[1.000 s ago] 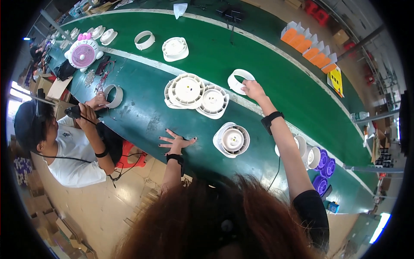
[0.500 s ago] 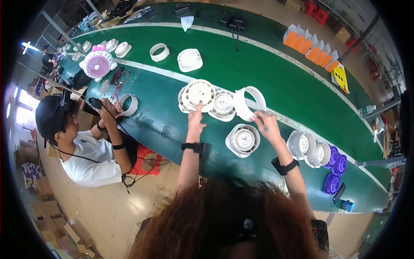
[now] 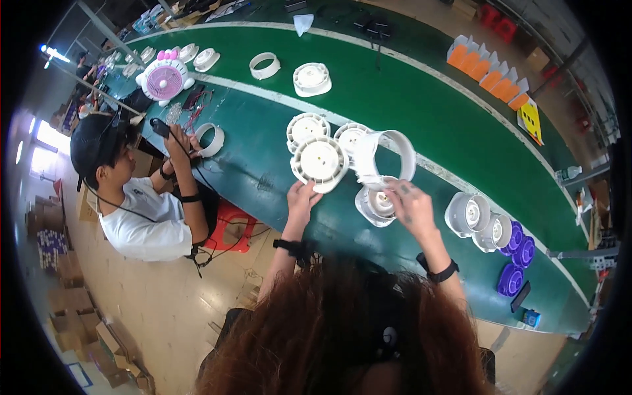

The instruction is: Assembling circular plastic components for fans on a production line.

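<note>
My left hand [image 3: 302, 203] grips the near edge of a round white fan base [image 3: 320, 160] with a slotted rim. Two similar white bases, one at the left [image 3: 307, 126] and one at the right [image 3: 351, 136], lie just beyond it. My right hand [image 3: 409, 205] pinches the lower edge of a wide white plastic ring [image 3: 406, 160], which is tilted up. Partly hidden behind that ring and hand, a base with a ring around it [image 3: 376, 205] rests on the green table.
Two white ringed bases [image 3: 471, 212] and three purple bases [image 3: 511, 279] stand to the right, near a phone [image 3: 520, 297]. At left a co-worker [image 3: 148, 207] holds a black tool [image 3: 159, 128] and a white ring [image 3: 211, 140]. More white parts [image 3: 312, 79] sit on the green belt.
My left hand has gone from touching the top of the stacked base to gripping its edge, and that base has come off toward me. The ring stays in my right hand, now nearer the ringed base.
</note>
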A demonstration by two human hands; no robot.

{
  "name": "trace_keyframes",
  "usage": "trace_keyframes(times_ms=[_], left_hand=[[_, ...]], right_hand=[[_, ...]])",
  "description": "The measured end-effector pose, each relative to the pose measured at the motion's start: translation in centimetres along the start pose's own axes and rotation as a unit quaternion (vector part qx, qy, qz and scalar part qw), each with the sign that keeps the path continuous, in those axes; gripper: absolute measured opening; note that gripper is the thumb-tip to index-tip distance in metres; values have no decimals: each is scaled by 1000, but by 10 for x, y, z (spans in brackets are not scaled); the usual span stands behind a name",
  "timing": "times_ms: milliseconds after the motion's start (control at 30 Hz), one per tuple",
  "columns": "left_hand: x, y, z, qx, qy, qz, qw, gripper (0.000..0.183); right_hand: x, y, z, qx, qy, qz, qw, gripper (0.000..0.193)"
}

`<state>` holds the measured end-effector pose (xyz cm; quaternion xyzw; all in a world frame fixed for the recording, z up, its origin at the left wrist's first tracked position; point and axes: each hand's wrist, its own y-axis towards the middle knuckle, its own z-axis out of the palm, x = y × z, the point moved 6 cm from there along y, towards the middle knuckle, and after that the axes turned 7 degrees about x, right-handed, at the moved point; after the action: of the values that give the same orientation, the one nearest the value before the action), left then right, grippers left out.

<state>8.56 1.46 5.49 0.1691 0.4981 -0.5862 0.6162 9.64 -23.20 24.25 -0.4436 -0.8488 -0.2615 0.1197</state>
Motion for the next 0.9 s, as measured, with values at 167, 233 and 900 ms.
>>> trace_keyframes(times_ms=[167,233,900], left_hand=[[42,-49,-58,-35,29,-103,994,40],[49,-56,-67,-55,31,-109,992,42],[63,-68,-73,-23,3,-149,988,52]], right_hand=[[46,-7,83,93,79,-73,990,10],[53,-15,114,144,66,-71,985,12],[67,-18,185,252,-10,-70,965,24]])
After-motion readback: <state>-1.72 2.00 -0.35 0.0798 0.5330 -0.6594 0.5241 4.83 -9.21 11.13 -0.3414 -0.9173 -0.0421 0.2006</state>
